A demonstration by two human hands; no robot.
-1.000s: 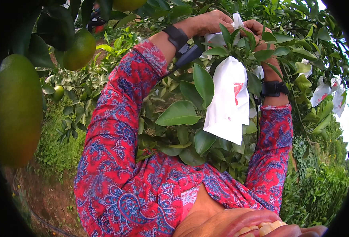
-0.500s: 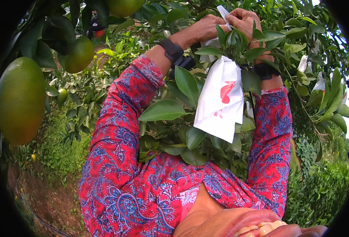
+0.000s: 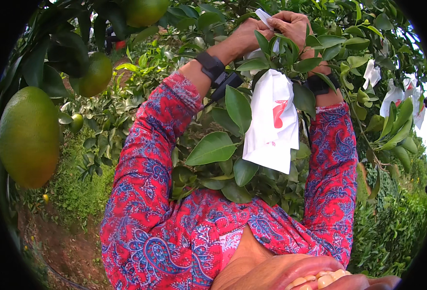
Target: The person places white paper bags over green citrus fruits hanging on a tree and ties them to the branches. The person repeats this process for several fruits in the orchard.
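Up among the leaves at the top middle, my left hand (image 3: pixel 249 36) and my right hand (image 3: pixel 292 28) are close together. Both sets of fingers are closed on the folded upper end of a white paper bag (image 3: pixel 263 18), which sticks up between them. Leaves cover most of that bag. Just below my hands hangs a white paper fruit bag (image 3: pixel 269 123) with a red print, its top hidden by leaves. Whether the two white parts belong to one bag, I cannot tell.
Large green-orange citrus fruits (image 3: pixel 29 137) hang at the left, with another citrus fruit (image 3: pixel 95 75) behind. More white bags (image 3: pixel 372 74) hang at the right. A leafy branch (image 3: pixel 399 133) reaches out beside my right forearm.
Both hands stay pinched on the bag's end and have shifted slightly left in view. The hanging bag now sits straighter, and more white bags show at the right.
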